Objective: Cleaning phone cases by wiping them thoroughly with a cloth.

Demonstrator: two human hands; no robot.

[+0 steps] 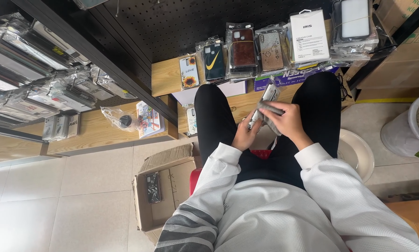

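Grip closed: my right hand (291, 122) presses a grey cloth (270, 112) onto a bagged phone case (264, 100); my left hand (245, 135) pinches its lower end. Judged light, stiff, slippery; hold by edges.

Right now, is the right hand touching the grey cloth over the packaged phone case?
Touching. The head view shows the right hand gripping the grey cloth, fingers closed on it above the packaged phone case.
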